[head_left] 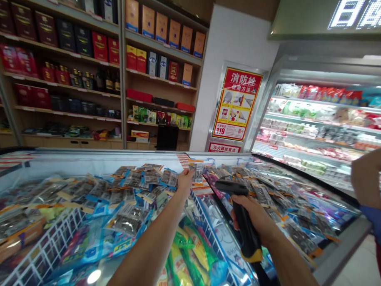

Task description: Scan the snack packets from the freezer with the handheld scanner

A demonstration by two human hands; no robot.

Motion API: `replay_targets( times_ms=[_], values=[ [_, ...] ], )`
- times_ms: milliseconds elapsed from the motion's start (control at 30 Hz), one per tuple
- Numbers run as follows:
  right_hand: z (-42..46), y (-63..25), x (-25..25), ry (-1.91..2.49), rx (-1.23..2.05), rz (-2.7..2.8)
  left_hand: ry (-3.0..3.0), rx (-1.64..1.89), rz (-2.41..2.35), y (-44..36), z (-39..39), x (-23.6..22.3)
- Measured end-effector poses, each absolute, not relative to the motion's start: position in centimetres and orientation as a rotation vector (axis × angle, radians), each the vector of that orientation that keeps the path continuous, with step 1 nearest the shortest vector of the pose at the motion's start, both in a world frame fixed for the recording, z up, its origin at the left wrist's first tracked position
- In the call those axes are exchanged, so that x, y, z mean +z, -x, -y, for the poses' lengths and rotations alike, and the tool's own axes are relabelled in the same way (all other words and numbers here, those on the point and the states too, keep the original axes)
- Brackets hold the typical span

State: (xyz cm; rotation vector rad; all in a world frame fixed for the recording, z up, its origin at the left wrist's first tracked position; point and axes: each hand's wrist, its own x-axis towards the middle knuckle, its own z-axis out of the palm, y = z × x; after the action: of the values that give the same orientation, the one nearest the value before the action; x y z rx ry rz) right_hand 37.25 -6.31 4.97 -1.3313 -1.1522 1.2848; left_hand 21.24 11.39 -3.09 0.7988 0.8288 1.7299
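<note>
My left hand (185,179) reaches out over the chest freezer and is closed on the edge of a small packet (197,171), a flat pouch with orange edges and a printed face. My right hand (253,214) is wrapped round the grip of a black handheld barcode scanner (243,220) with a yellow band at its base. The scanner's head lies just right of the packet and points toward it. Below and to the left, similar packets (130,218) lie in loose heaps on other frozen goods.
White wire dividers (44,252) split the freezer, with green and yellow bags (189,255) in the middle. More packets (300,230) cover the right section. Boxed bottles fill the shelves (163,81) behind; a lit chilled cabinet (322,135) stands right. Another person's arm (369,178) is at the right edge.
</note>
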Motion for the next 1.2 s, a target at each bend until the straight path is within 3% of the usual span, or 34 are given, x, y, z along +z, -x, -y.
replay_targets(
  times_ms=[1200],
  values=[
    [6.4, -36.4, 5.9, 1.364, 1.292, 1.262, -0.851, 1.869, -1.065, -20.6, -11.6, -3.0]
  ],
)
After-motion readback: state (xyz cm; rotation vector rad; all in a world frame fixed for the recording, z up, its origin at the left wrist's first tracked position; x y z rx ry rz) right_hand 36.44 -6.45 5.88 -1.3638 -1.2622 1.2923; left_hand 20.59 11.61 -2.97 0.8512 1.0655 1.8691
